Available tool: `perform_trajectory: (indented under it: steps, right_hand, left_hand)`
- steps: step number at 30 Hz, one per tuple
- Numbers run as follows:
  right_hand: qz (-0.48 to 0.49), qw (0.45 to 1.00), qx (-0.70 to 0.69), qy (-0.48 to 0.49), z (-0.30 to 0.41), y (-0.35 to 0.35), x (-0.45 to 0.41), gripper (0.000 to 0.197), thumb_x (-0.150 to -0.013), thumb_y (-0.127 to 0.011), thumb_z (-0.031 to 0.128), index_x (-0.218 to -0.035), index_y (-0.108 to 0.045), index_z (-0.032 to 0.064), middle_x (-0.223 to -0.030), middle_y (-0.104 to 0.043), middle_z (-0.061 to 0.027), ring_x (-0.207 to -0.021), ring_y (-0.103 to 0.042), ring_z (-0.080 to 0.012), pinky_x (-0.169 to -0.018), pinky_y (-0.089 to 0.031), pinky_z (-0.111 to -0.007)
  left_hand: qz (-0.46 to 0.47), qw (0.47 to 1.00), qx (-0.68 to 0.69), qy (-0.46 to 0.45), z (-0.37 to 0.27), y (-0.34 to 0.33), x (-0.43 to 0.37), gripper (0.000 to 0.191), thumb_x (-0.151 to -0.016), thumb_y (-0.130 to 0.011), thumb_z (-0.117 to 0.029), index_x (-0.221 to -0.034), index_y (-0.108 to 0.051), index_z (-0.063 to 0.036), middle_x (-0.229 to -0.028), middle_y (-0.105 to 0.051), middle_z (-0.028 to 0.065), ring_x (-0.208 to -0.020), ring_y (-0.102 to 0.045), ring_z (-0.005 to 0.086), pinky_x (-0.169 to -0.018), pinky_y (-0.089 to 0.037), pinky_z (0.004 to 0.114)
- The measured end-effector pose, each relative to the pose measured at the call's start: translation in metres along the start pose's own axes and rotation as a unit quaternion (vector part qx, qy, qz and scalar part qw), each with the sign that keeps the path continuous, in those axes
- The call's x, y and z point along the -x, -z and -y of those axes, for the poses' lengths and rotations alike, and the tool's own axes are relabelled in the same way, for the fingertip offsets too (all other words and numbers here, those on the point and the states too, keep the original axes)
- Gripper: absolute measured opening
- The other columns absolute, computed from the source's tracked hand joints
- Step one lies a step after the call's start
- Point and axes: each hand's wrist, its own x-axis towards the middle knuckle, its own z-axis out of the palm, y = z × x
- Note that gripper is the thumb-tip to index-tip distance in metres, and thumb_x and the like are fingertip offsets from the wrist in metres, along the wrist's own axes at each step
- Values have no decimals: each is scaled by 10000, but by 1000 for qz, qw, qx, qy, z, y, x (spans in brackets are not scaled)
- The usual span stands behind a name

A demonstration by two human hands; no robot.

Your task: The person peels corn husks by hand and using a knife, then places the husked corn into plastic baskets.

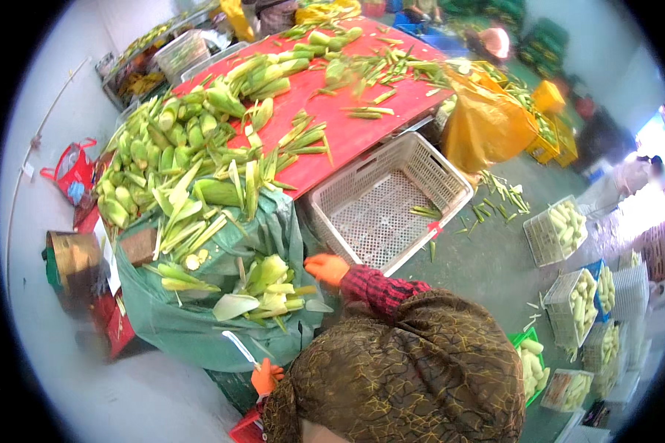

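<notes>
My left hand (267, 377), in an orange glove, grips a knife (240, 348) whose pale blade points up and left beside the green cloth covering (160, 318). My right hand (326, 269), also orange-gloved, is just off the covering's right edge, by the near corner of a white plastic crate (360, 221). No object shows in it, and its fingers reach left. Between my hands, loose corn husks (269, 290) lie on the covering. A corn ear's cut end (193, 262) shows farther back. Beyond is a large heap of unhusked corn ears (172, 130).
A red tabletop (332, 133) carries more corn and husk strips. A yellow plastic bag (485, 119) hangs at its right corner. Crates of husked corn (565, 230) stand on the floor to the right. A brown bucket (77, 257) is at left. Other people appear farther off.
</notes>
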Motion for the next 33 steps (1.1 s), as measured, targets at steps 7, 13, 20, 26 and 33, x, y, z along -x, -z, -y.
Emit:
perform_trajectory:
  steps: [7, 13, 20, 26, 33]
  right_hand:
    - [383, 920, -16, 85, 112, -75, 29, 579, -871, -520, 575, -1214, -606, 117, -1048, -654, -34, -818, -615, -114, -710, -485, -280]
    - [270, 925, -255, -82, 85, -55, -10, 477, -923, -461, 483, -1205, -610, 128, -1048, -661, -71, -753, -629, -131, -690, -501, -257]
    - [89, 957, -66, -269, -47, 23, -54, 445, -885, -585, 375, -1179, -610, 41, -969, -665, -104, -719, -635, -156, -617, -492, -280]
    - [83, 924, -244, -282, -14, 21, -79, 425, -864, -652, 363, -1093, -599, 9, -891, -646, -67, -666, -608, -138, -571, -472, -278]
    - [233, 929, -163, -237, 20, -26, -124, 410, -917, -582, 350, -1195, -607, 49, -1024, -662, -82, -726, -619, -112, -658, -472, -239]
  left_hand:
    - [-23, 948, -195, -249, -160, -126, 38, 307, -857, -640, -302, -890, -602, 1, -759, -644, 107, -526, -569, 142, -428, -434, 286]
    - [-97, 982, -46, -158, -174, -92, 29, 310, -846, -676, -283, -900, -583, 7, -747, -640, 89, -485, -548, 125, -401, -435, 258]
    - [-215, 968, 126, 5, -25, 49, 44, 506, -810, -685, -479, -954, -568, -8, -738, -598, 98, -534, -558, 207, -485, -483, 385]
    - [-225, 918, 278, 170, -25, 22, 49, 420, -825, -699, -365, -992, -543, -13, -800, -609, 120, -571, -576, 191, -494, -477, 317]
    - [-289, 938, 185, -46, -101, -50, 28, 402, -825, -696, -295, -987, -575, 53, -829, -630, 130, -638, -620, 194, -540, -506, 301]
